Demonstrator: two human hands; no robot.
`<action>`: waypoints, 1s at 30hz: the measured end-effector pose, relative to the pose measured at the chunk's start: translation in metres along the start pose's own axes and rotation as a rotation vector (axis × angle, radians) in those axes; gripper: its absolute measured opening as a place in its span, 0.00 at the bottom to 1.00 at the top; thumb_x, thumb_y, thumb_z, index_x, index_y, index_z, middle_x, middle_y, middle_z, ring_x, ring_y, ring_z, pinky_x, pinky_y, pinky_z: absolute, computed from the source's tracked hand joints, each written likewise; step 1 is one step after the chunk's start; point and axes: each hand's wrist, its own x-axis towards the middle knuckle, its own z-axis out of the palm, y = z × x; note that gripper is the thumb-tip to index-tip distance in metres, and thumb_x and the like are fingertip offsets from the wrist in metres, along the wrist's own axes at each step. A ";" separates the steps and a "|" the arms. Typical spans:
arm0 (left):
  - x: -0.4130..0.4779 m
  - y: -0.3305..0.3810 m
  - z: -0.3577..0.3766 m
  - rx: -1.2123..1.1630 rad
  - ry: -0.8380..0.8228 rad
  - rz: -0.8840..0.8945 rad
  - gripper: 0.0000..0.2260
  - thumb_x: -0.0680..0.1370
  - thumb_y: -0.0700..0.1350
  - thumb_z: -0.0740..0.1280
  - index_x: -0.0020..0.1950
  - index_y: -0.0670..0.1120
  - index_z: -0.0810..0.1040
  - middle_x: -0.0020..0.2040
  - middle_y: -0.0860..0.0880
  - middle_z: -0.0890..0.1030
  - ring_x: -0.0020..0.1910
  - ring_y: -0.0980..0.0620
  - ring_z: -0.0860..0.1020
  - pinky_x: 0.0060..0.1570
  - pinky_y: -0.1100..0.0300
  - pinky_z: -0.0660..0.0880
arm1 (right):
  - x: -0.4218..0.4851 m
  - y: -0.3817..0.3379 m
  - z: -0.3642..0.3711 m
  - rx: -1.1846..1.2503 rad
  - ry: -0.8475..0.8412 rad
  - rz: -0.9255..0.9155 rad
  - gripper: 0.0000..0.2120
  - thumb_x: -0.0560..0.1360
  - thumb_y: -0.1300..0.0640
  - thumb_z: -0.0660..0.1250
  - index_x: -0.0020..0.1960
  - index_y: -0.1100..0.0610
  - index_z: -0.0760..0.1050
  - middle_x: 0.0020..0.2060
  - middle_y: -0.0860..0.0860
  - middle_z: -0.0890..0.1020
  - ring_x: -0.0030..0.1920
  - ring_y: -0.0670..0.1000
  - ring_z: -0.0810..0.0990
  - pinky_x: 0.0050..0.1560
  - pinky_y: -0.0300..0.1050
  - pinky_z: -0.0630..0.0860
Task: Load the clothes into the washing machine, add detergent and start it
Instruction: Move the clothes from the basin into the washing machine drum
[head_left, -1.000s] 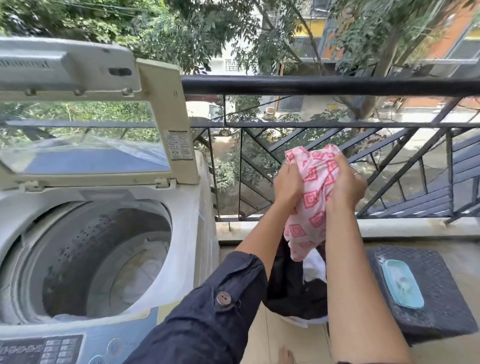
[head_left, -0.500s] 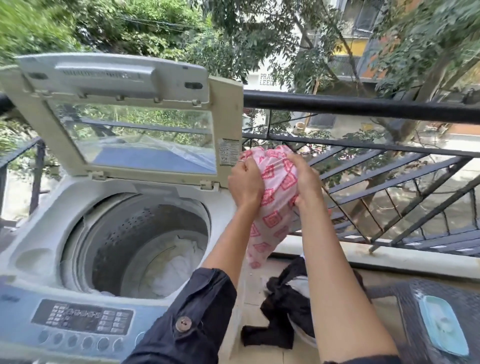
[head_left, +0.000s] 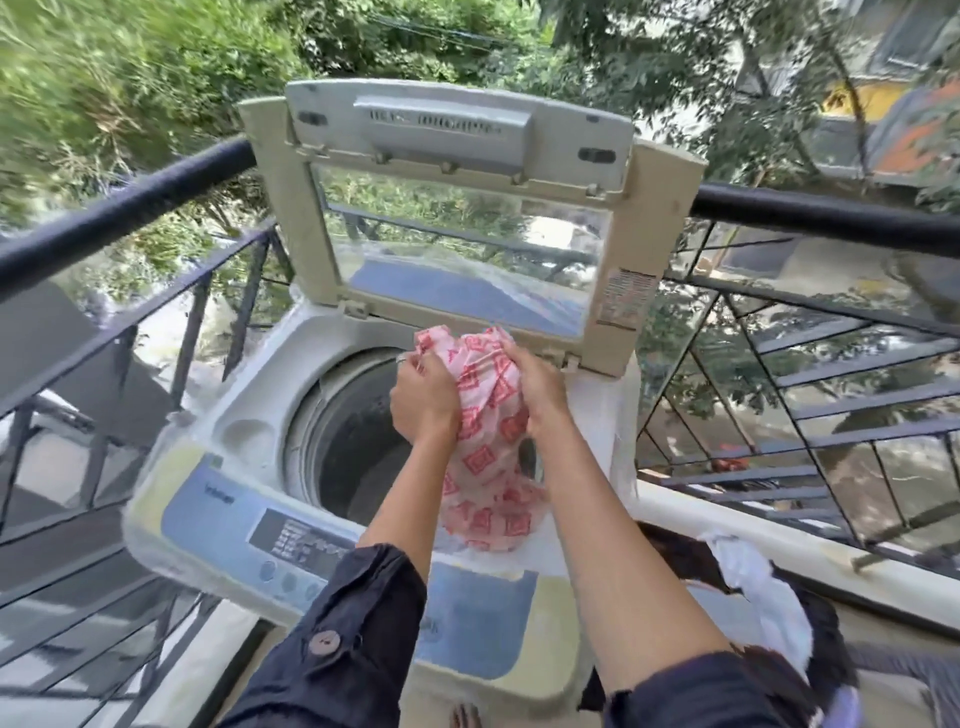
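Both hands grasp one bunched pink-and-white patterned cloth above the open top-loading washing machine. The left hand is clenched on the cloth's left side, its fingers curled into the fabric; the right hand is clenched on the right side, its fingers wrapped into the folds and mostly hidden by them. The cloth's upper bundle rises between the two sets of fingers, and its loose end hangs below them, over the right front part of the drum opening and the machine's front edge. The lid stands raised just beyond the fingertips. The control panel lies below the left forearm. A pile of dark and white laundry sits below and right of the right arm, well apart from the fingers. A dark railing runs behind the machine.
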 end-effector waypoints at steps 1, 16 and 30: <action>0.004 -0.008 -0.002 0.004 0.003 -0.030 0.19 0.79 0.54 0.53 0.62 0.46 0.74 0.59 0.39 0.79 0.59 0.38 0.75 0.57 0.49 0.70 | 0.003 0.006 0.005 -0.003 -0.005 0.017 0.11 0.67 0.51 0.75 0.43 0.58 0.83 0.49 0.56 0.85 0.53 0.55 0.83 0.61 0.53 0.77; -0.004 -0.016 0.026 -0.066 -0.060 -0.088 0.15 0.77 0.44 0.58 0.61 0.48 0.75 0.66 0.45 0.72 0.64 0.44 0.72 0.64 0.52 0.64 | 0.010 0.037 0.000 -0.382 -0.074 0.172 0.13 0.76 0.55 0.62 0.57 0.58 0.78 0.56 0.54 0.81 0.53 0.55 0.80 0.48 0.47 0.68; -0.148 0.045 0.149 -0.284 -0.276 0.168 0.11 0.78 0.41 0.58 0.53 0.47 0.79 0.52 0.47 0.83 0.51 0.50 0.78 0.45 0.66 0.67 | 0.018 -0.013 -0.176 -0.061 0.182 -0.099 0.07 0.77 0.60 0.61 0.42 0.55 0.77 0.35 0.49 0.79 0.36 0.48 0.78 0.36 0.40 0.70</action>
